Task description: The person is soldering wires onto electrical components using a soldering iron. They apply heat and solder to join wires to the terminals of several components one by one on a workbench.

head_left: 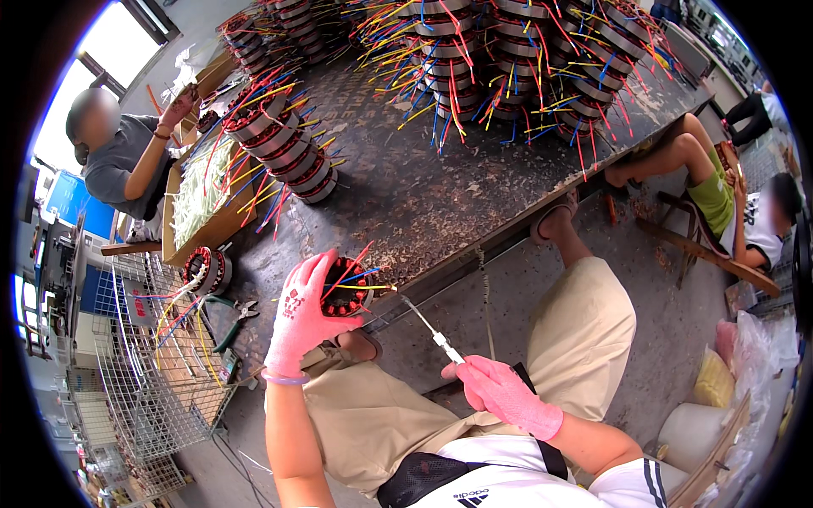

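Observation:
My left hand, in a pink glove, grips a motor stator at the near edge of the dark table. Red windings line its ring, and red, blue and yellow leads stick out of it. In my right hand, also gloved in pink, is a slim white-handled tool with a thin pale shaft. That shaft points up and left toward the end of a yellow lead; whether it touches is too small to tell. Left of my left hand lie another stator with long leads and green-handled pliers.
Stacked stators crowd the far side of the table, and a leaning stack stands nearer. A cardboard box holds pale thin sleeves. Wire baskets stand at left. One person sits at left, another at right.

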Demonstrator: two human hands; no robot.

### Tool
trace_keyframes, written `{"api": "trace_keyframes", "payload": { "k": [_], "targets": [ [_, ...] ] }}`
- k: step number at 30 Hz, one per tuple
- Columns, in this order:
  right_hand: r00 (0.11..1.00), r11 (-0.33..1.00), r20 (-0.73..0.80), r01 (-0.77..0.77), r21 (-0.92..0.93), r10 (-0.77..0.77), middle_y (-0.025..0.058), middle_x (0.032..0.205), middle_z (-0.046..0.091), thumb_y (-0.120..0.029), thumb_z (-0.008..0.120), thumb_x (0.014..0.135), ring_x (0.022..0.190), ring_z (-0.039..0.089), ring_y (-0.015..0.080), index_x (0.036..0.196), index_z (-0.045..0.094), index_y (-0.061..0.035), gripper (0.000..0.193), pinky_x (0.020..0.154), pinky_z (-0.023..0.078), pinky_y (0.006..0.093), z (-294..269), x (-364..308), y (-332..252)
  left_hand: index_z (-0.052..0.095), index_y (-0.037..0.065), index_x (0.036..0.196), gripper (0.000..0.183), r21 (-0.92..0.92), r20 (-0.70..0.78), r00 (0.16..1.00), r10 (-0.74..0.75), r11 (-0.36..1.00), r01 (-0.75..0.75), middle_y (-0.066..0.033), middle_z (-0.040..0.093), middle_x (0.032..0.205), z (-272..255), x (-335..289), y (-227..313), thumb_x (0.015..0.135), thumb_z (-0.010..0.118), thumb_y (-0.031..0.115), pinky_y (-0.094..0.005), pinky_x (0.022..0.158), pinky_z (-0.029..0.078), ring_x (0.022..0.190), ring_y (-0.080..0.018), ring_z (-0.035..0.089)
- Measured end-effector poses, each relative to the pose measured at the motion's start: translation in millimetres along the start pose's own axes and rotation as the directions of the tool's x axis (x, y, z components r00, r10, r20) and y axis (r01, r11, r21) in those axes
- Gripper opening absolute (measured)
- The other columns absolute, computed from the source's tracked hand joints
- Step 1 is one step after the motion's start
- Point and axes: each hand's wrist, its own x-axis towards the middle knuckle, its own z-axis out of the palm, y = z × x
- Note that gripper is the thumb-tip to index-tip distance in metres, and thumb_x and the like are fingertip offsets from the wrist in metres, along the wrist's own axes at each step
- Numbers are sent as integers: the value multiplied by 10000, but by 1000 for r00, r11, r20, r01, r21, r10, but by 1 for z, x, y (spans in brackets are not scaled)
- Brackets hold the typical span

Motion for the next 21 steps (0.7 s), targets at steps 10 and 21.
{"api": "trace_keyframes", "payload": {
  "k": [10,21],
  "targets": [
    [1000,1000,10,22,2,-22,-2,611,463,-250,458,1044,549,414,65,1128,648,-13,315,505,333,254,-1,1,2,478,15,1398,1038,16,1,1000,3,1000,-3,-171,551,1337,1,0,-2,486,929,217,-444,1063,422,1252,-365,518],
    [1000,1000,-4,13,23,-13,-3,608,459,-230,451,1044,551,417,67,1114,650,-3,310,513,339,252,-1,2,5,478,9,1395,1018,3,6,1000,14,1000,-14,-168,558,1323,0,2,0,494,917,188,-438,1056,427,1235,-361,529]
  ]
}}
